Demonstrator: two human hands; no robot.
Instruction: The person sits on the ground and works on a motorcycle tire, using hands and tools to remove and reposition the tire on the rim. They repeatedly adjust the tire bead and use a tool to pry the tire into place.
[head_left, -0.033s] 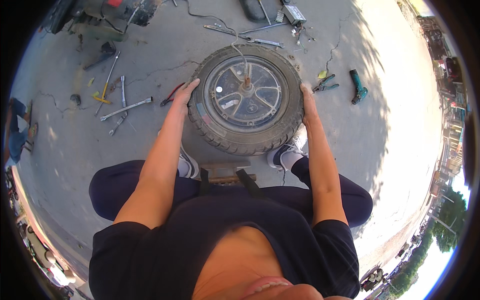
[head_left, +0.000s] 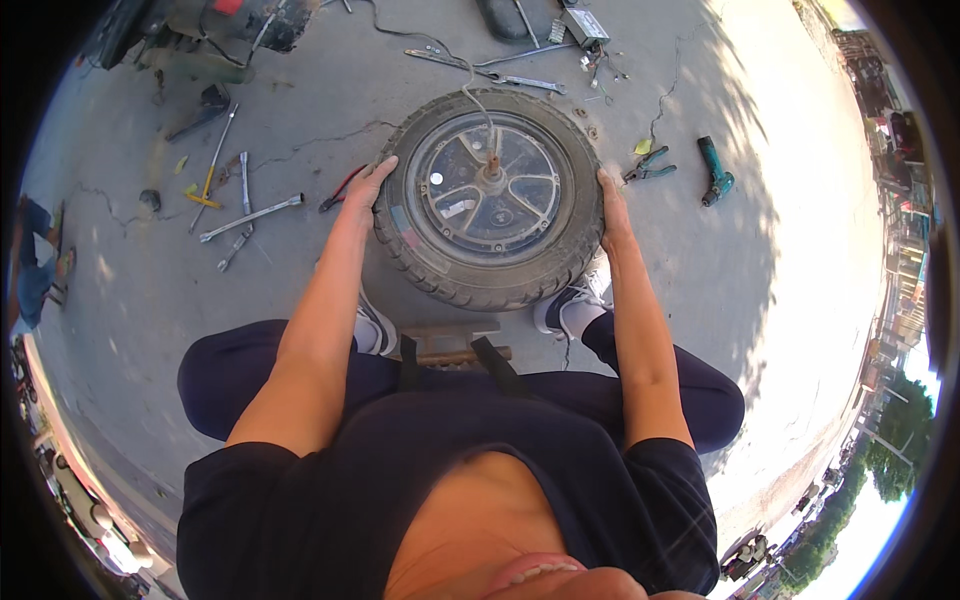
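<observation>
Between my two hands a hub motor wheel lies on its side, with a dark treaded tyre, a dusty spoked cover and an axle stub pointing up. From its centre a grey cable runs away toward the far side. My left hand presses its palm and fingers along the tyre's left flank. On the opposite flank my right hand grips the tyre the same way. Fingertips of both hands are partly hidden by the tyre. Just outside the left hand are red-handled pliers; outside the right hand, green-handled pliers.
A teal cordless drill lies to the right. On the left are a yellow-headed hammer and several wrenches. Beyond the wheel lie a long wrench and a silver box with wires. Part of a vehicle stands far left.
</observation>
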